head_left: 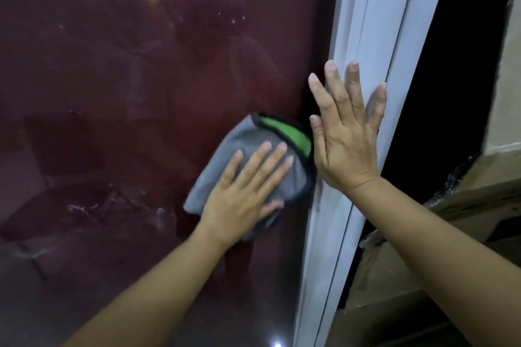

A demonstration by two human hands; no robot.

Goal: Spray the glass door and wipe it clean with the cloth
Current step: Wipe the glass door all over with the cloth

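Note:
The glass door point(127, 93) fills the left and middle of the head view, dark and full of dim reflections. A grey cloth point(248, 139) with a black hem and a green inner side is pressed flat against the glass near the door's right edge. My left hand point(245, 194) lies on the cloth with fingers spread, holding it to the pane. My right hand point(348, 132) rests flat and open on the white door frame point(375, 36), fingers pointing up, just right of the cloth. No spray bottle is in view.
Right of the white frame is a dark gap point(439, 93). Beyond it stand beige cardboard-like surfaces point(501, 93) and plastic-wrapped packaging point(456, 186) at the lower right. Smears show on the lower left of the glass.

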